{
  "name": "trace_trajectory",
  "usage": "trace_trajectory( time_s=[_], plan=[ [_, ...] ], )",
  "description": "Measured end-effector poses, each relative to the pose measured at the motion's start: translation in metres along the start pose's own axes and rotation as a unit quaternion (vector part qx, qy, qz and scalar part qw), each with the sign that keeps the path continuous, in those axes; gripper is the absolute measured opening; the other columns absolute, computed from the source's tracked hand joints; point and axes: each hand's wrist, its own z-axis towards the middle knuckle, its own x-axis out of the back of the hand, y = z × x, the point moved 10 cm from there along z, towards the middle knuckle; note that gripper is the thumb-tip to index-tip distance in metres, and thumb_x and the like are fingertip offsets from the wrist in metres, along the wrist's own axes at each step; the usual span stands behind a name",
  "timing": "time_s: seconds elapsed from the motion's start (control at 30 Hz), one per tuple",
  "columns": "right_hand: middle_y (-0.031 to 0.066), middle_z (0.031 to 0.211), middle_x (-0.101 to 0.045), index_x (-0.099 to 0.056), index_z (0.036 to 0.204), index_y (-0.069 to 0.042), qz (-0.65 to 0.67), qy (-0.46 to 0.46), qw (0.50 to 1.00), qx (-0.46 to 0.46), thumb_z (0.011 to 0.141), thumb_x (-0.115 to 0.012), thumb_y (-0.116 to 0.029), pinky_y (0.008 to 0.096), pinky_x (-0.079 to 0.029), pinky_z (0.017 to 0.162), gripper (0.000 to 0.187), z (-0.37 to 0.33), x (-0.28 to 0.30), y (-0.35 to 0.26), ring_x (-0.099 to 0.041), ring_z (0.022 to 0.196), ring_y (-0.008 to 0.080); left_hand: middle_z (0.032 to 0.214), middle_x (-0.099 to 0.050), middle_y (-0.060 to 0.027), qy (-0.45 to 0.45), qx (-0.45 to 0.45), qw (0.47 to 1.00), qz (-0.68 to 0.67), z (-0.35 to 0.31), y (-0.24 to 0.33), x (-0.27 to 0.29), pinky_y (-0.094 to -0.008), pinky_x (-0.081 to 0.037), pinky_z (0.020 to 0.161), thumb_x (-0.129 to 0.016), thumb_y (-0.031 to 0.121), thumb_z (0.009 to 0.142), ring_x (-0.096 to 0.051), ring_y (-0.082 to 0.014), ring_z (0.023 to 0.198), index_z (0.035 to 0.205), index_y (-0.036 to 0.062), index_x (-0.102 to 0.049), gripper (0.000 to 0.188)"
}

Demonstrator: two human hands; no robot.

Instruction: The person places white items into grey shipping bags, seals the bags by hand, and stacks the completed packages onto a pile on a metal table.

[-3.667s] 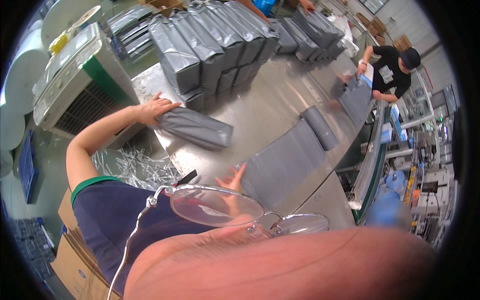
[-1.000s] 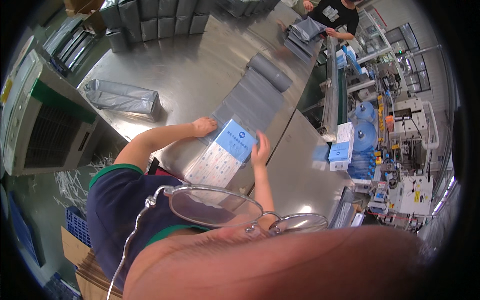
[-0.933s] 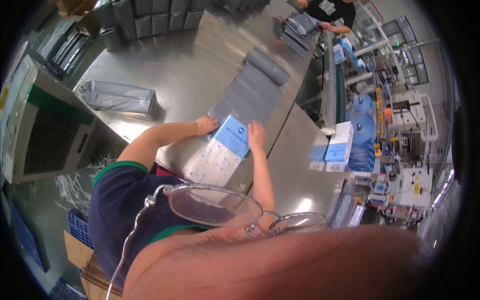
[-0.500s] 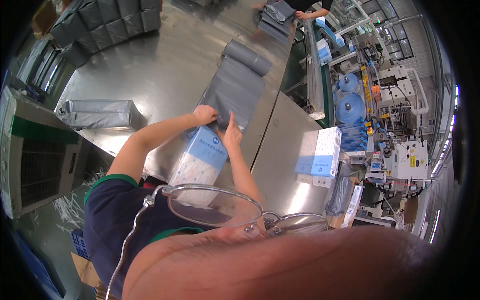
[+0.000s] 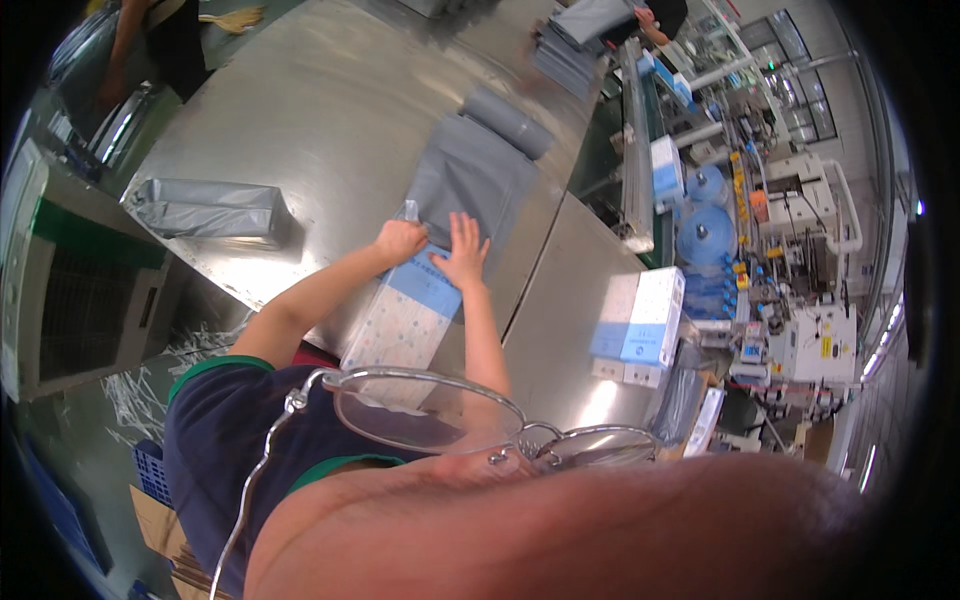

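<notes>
A blue-and-white patterned pack lies lengthwise in front of me, its far end against a flat grey plastic bag. At the bag's far end is a grey roll. My left hand is closed at the bag's near left edge, with a pale bit of plastic poking up above the fist. To its right, my right hand rests with fingers spread over the bag's near edge and the pack's far end. What lies inside the left fist is mostly hidden.
A grey wrapped bundle sits left on the metal table. Two blue-and-white packs stand right, beyond a table seam. Machinery with blue film rolls is farther right. Another person's hand handles grey bags; someone stands far left.
My right hand has gone from a pointing finger to spread fingers. My left hand has shifted slightly left. The stacked grey bundles at far left have left the view, and a person now shows there.
</notes>
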Motion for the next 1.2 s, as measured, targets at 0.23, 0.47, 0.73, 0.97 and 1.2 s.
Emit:
trace_trajectory(
  time_s=[0.23, 0.47, 0.73, 0.97, 1.2],
  plan=[
    [0.0047, 0.092, -0.056, -0.055, 0.093, -0.012, -0.041, 0.15, 0.984, -0.09, 0.066, -0.055, -0.02, 0.0397, -0.036, 0.075, 0.028, -0.023, 0.006, 0.075, -0.051, 0.088, 0.0232, 0.056, -0.05, -0.0074, 0.05, -0.064, 0.995, 0.057, -0.005, -0.016, -0.046, -0.0369, -0.043, 0.042, -0.046, 0.018, 0.065, -0.052, -0.0236, 0.049, 0.064, 0.011, -0.046, 0.007],
    [0.0052, 0.086, -0.056, -0.055, 0.091, -0.012, -0.018, 0.056, 0.99, -0.124, 0.067, -0.055, -0.022, 0.038, -0.037, 0.07, 0.025, 0.013, -0.035, 0.1, -0.052, 0.082, 0.023, 0.069, -0.049, -0.0104, 0.109, 0.168, 0.916, -0.347, -0.041, -0.054, -0.039, -0.0332, -0.042, 0.051, -0.053, 0.017, 0.063, -0.053, -0.0243, 0.063, 0.075, 0.0064, -0.045, 0.018],
    [0.0059, 0.08, -0.056, -0.056, 0.088, -0.012, 0.004, 0.007, 0.994, -0.108, 0.069, -0.054, -0.024, 0.0359, -0.038, 0.064, 0.023, 0.031, -0.036, 0.069, -0.052, 0.074, 0.0227, 0.071, -0.053, -0.0119, -0.009, 0.364, 0.882, -0.299, -0.084, -0.099, -0.095, -0.0342, -0.043, 0.054, -0.055, 0.019, 0.061, -0.054, -0.0246, 0.065, 0.076, 0.0053, -0.051, 0.021],
    [0.0065, 0.074, -0.056, -0.056, 0.085, -0.011, 0.053, -0.032, 0.992, -0.114, 0.07, -0.054, -0.026, 0.0341, -0.039, 0.059, 0.021, -0.07, -0.025, 0.078, -0.052, 0.068, 0.0224, 0.072, -0.056, -0.0132, -0.202, 0.274, 0.92, -0.194, -0.102, -0.079, -0.11, -0.035, -0.043, 0.057, -0.057, 0.021, 0.058, -0.055, -0.0248, 0.067, 0.077, 0.0043, -0.056, 0.025],
    [0.007, 0.068, -0.056, -0.056, 0.082, -0.011, 0.057, -0.22, 0.965, -0.128, 0.071, -0.054, -0.028, 0.0323, -0.039, 0.053, 0.021, -0.184, -0.026, 0.021, -0.053, 0.062, 0.0221, 0.068, -0.056, -0.0102, -0.235, 0.251, 0.903, -0.257, -0.156, -0.089, -0.098, -0.0329, -0.042, 0.057, -0.064, 0.028, 0.056, -0.053, -0.021, 0.062, 0.079, 0.0027, -0.054, 0.035]
  ],
)
